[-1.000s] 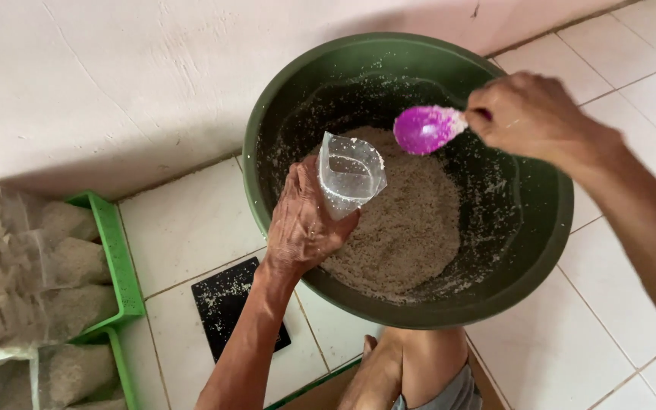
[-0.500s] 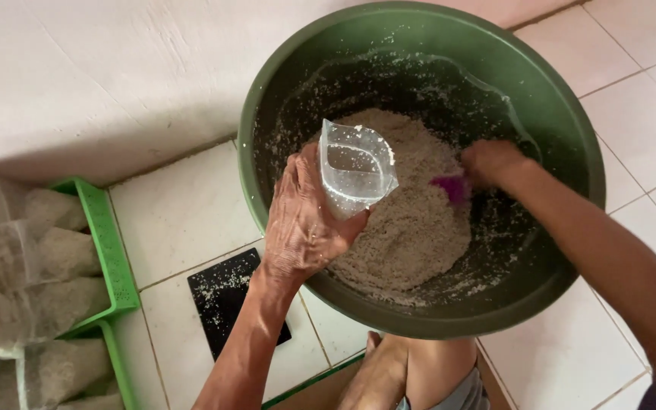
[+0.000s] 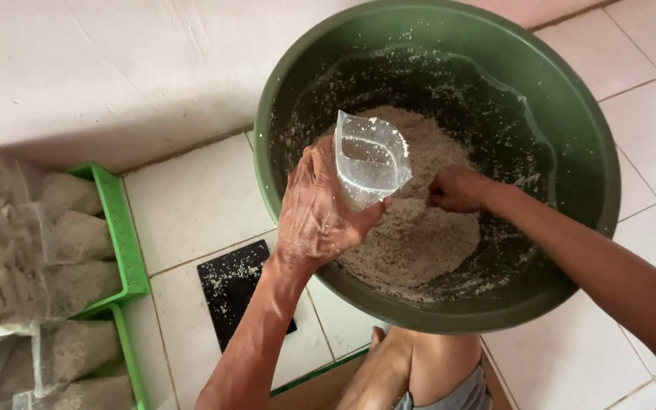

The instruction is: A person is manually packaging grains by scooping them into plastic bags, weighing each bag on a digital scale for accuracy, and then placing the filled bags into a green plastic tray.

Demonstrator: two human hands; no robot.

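Over the green basin (image 3: 571, 121), clear bag (image 3: 370, 156) pinched in left hand (image 3: 316, 209); right hand (image 3: 457, 190) fisted beside it.

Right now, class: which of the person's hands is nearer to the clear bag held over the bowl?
Left. The left hand grips the clear bag from its side, fingers touching it. The right hand is beside the bag, dug into the grainy mix, not touching it.

Tray (image 3: 127, 235) left of basin (image 3: 571, 121); scale (image 3: 233, 292) between.

High basin wall (image 3: 298, 99) around mixture (image 3: 419, 235)
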